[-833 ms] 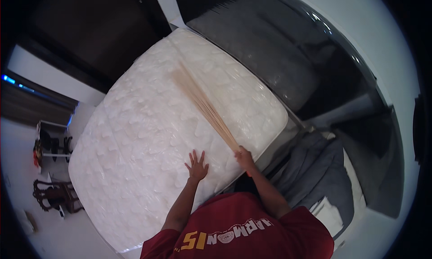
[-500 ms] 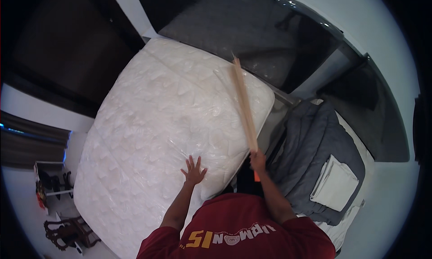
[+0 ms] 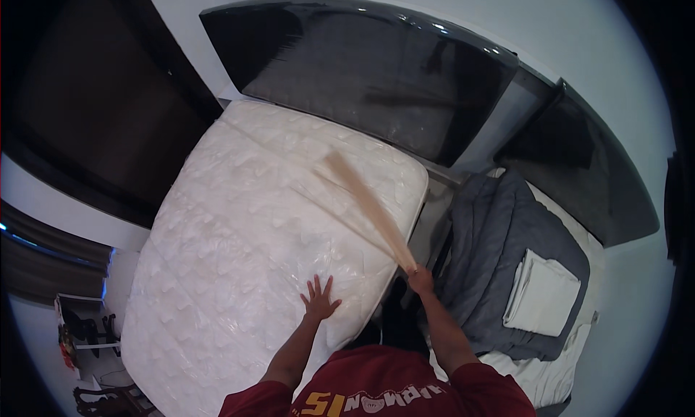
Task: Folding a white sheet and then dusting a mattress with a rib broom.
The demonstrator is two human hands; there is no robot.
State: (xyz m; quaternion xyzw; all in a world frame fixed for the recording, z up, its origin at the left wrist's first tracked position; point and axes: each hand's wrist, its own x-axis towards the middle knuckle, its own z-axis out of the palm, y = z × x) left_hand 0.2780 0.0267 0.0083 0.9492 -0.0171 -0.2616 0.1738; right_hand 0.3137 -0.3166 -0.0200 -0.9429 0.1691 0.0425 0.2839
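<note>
A white quilted mattress point(image 3: 217, 221) in clear plastic spreads across the middle and left. My left hand point(image 3: 319, 300) lies flat on it near the right-hand edge, fingers spread. Just past that edge, my right hand point(image 3: 420, 280) is closed around the near end of a tan stick broom point(image 3: 373, 214). The broom slants up and to the left over the mattress, its far end fanned out and blurred by motion. Whether its tips touch the plastic I cannot tell.
A glossy dark headboard point(image 3: 347, 77) stands behind the mattress. Across a narrow gap to the right, another bed holds a grey comforter point(image 3: 481, 236) with a folded white cloth point(image 3: 541, 294) on top. A dark wooden chair point(image 3: 116, 402) is at lower left.
The broom has swung left and down across the mattress in my right hand. My left hand still lies flat on the mattress. The view has tilted up, showing more of the headboard.
</note>
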